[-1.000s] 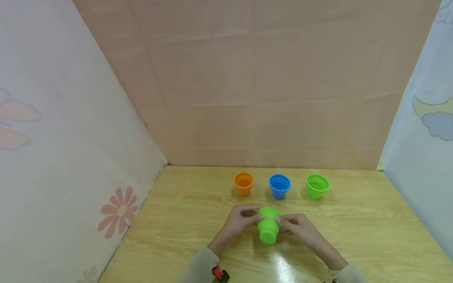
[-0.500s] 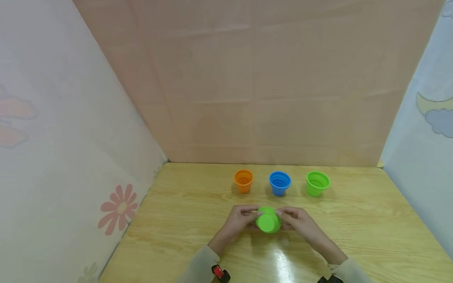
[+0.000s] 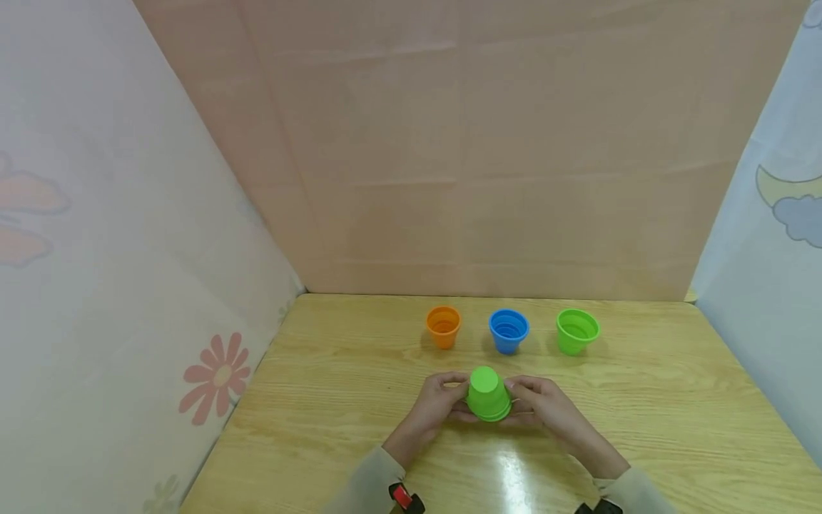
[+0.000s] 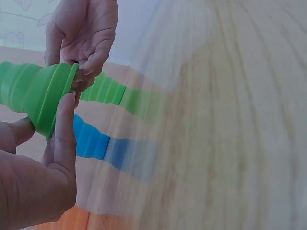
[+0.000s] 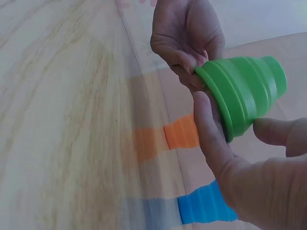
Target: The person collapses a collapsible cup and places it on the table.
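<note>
A green ribbed collapsible cup (image 3: pixel 488 394) is held upside down above the table between both hands, its narrow base upward and its rim below. My left hand (image 3: pixel 433 407) pinches it from the left with thumb and fingers. From the right my right hand (image 3: pixel 546 410) pinches the rim side, thumb on the cup's wall. In the left wrist view, the held cup (image 4: pixel 41 91) shows fingers under its rim. The right wrist view shows the same cup (image 5: pixel 244 91) apart from the tabletop. The inside of the held cup is hidden.
Three ribbed cups stand upright in a row beyond the hands: orange (image 3: pixel 443 328), blue (image 3: pixel 509 332) and green (image 3: pixel 576 332). The wooden table (image 3: pixel 334 371) meets a tan backdrop (image 3: pixel 514 178) behind them. A patterned cloth wall (image 3: pixel 160 235) borders the left side.
The held green cup has been tipped so that its base, earlier toward the person, now faces up. Both hands keep hold and stay nearly in place. The cups behind stand as before.
</note>
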